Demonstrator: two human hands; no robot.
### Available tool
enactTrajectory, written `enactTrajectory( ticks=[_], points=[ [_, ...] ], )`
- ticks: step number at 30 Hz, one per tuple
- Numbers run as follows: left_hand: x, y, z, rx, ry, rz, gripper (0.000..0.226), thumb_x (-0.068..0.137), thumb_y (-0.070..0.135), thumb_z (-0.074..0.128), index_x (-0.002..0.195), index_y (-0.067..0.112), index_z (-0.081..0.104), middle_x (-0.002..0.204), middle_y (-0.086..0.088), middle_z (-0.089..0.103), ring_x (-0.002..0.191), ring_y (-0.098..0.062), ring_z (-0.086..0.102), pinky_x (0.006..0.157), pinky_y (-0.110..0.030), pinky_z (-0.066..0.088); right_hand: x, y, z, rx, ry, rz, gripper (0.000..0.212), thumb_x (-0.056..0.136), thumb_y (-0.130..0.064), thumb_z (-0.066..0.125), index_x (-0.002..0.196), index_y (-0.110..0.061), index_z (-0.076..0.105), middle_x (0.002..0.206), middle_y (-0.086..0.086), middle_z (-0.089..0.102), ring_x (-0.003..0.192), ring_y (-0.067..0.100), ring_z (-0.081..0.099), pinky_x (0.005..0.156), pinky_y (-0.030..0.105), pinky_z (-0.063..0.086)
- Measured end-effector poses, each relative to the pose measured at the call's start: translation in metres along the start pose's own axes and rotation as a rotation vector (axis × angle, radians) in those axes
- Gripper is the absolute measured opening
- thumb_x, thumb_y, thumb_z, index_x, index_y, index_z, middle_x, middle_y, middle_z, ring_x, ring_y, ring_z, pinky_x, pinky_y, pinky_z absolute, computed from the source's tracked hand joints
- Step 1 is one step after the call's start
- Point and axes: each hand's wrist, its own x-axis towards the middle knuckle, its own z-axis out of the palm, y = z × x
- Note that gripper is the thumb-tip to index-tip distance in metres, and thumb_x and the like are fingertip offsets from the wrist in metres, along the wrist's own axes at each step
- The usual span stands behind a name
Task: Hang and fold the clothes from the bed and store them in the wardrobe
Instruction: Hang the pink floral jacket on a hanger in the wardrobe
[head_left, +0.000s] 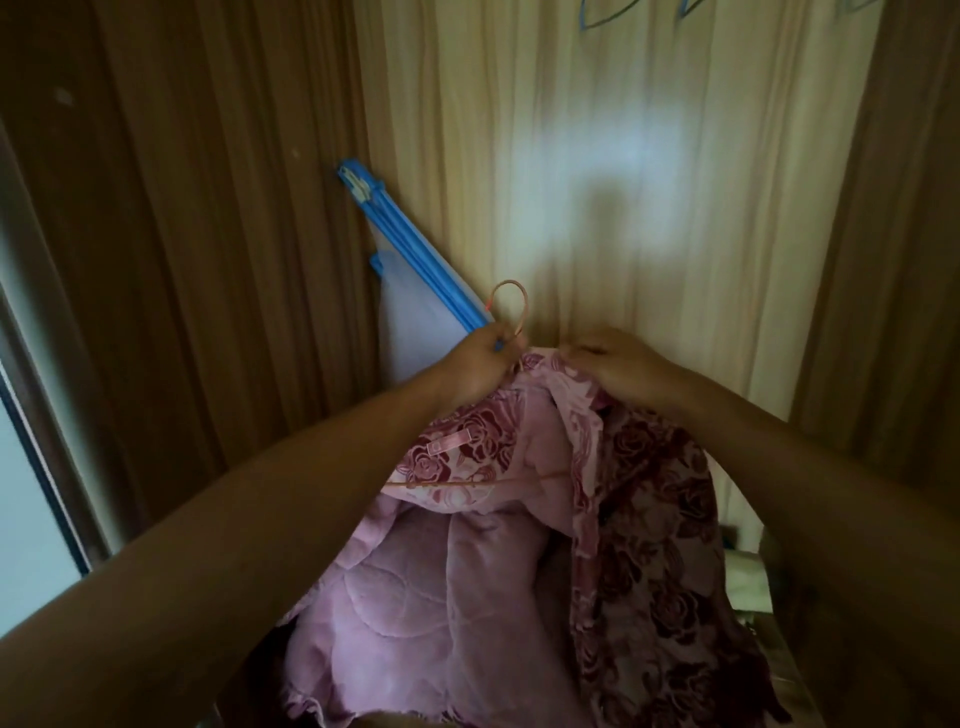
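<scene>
Quilted pink jacket (441, 597) w/ rose-pattern outside and plain padded lining, front hanging open. It looks thick and soft, prob. moderately heavy for a garment, floppy, no stiffness of its own, so it'll sag and slide off one side if the shoulders aren't seated evenly. The velvety face should give decent grip, not slippery. Nothing carries it: it's held up in the air in front of the cream curtain (597, 156), its lower part dropping toward the bottom of view, well clear of the blue folded frame (415, 249) leaning behind. The pink hanger (511, 306) is thin and looks light; its hook sticks up above the collar and one arm shows as a thin line across the lining. Best holds, imo: hanger neck just under the hook for carrying the weight, and collar/shoulder seam for adjusting the fabric, not the loose front panels. Both forearms are stretched fwd and slightly up, hands close together at collar level but not touching. The left hand (480, 366) is curled around the hanger neck below the hook. The right hand (621, 371) is palm-down, fingers pinching the collar edge on the other shoulder, apparently seating it over the hanger arm.
</scene>
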Motion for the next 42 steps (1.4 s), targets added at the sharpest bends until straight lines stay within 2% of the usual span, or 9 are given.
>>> enactTrajectory(
  ticks=[2,5,8,11,16,23,30,37,42],
  points=[
    [-0.004,-0.004,0.002,-0.109,0.003,0.01,0.026,0.104,0.035,0.051,0.094,0.011,0.052,0.065,-0.002,0.059,0.046,0.0,0.05,0.05,-0.017,0.041,0.002,0.01,0.005,-0.034,-0.088,0.004,0.04,0.085,-0.063,0.067,0.106,-0.029,0.058,0.102,-0.014,0.063,0.092,0.008,0.061,0.079,0.031,0.049],
    [-0.004,-0.011,0.002,-0.198,-0.08,-0.094,0.019,0.101,0.033,0.058,0.093,0.016,0.056,0.064,0.0,0.065,0.047,-0.002,0.057,0.046,-0.015,0.043,-0.002,0.019,0.024,-0.208,-0.177,-0.078,0.089,0.07,-0.081,0.065,0.14,-0.029,0.046,0.131,-0.013,0.057,0.115,0.01,0.058,0.096,0.034,0.049],
    [-0.001,-0.027,-0.018,-0.149,-0.074,-0.165,0.005,0.096,0.018,0.062,0.093,0.018,0.067,0.079,-0.001,0.071,0.072,-0.017,0.068,0.061,-0.026,0.053,-0.001,0.034,0.033,-0.339,-0.071,-0.203,0.077,0.078,-0.074,0.063,0.142,-0.032,0.05,0.134,0.0,0.063,0.121,0.021,0.059,0.101,0.043,0.048],
    [-0.005,-0.057,-0.062,0.22,-0.054,-0.301,0.019,0.095,0.006,0.058,0.112,0.009,0.068,0.112,-0.01,0.068,0.103,-0.033,0.066,0.08,-0.033,0.054,-0.001,0.043,0.026,-0.365,-0.053,-0.27,0.07,0.089,-0.061,0.064,0.15,-0.033,0.044,0.143,0.003,0.058,0.129,0.025,0.055,0.107,0.044,0.043],
    [-0.037,-0.086,-0.092,0.858,-0.484,-0.5,0.049,0.091,0.021,0.062,0.137,0.004,0.056,0.137,-0.013,0.058,0.123,-0.03,0.056,0.105,-0.039,0.044,-0.001,0.056,0.025,-0.445,-0.054,-0.298,0.073,0.089,-0.069,0.054,0.15,-0.029,0.045,0.139,0.007,0.061,0.124,0.028,0.058,0.102,0.045,0.046],
    [-0.056,-0.078,-0.096,0.562,-0.461,-0.662,0.051,0.087,0.03,0.072,0.134,0.025,0.055,0.127,0.0,0.058,0.11,-0.025,0.061,0.065,-0.034,0.058,-0.007,0.059,0.023,-0.653,0.096,-0.332,0.075,0.089,-0.073,0.042,0.148,-0.025,0.044,0.128,0.013,0.064,0.111,0.035,0.062,0.089,0.048,0.052],
    [-0.052,-0.043,-0.097,0.75,-0.081,-0.34,0.043,0.1,0.04,0.054,0.117,0.002,0.064,0.119,-0.015,0.066,0.108,-0.03,0.063,0.086,-0.038,0.049,-0.016,0.03,0.018,-0.912,0.354,-0.394,0.057,0.092,-0.061,0.054,0.125,-0.013,0.058,0.091,0.018,0.067,0.067,0.037,0.065,0.052,0.032,0.036],
    [-0.02,0.065,-0.08,0.513,0.247,-0.057,0.035,0.091,0.05,0.061,0.08,0.016,0.06,0.076,-0.002,0.061,0.076,-0.021,0.061,0.058,-0.031,0.042,-0.012,-0.043,-0.001,-0.722,0.519,-0.411,0.049,0.094,-0.052,0.059,0.124,-0.013,0.058,0.102,0.016,0.069,0.084,0.039,0.067,0.061,0.037,0.048],
    [-0.034,0.089,-0.12,0.619,0.202,0.125,0.023,0.096,0.053,0.056,0.111,0.04,0.067,0.119,0.007,0.05,0.121,-0.012,0.041,0.109,-0.037,0.028,0.002,-0.059,-0.046,-0.468,0.582,-0.468,0.044,0.095,-0.048,0.06,0.124,-0.015,0.057,0.105,0.014,0.07,0.088,0.039,0.066,0.064,0.036,0.046]
  ],
)
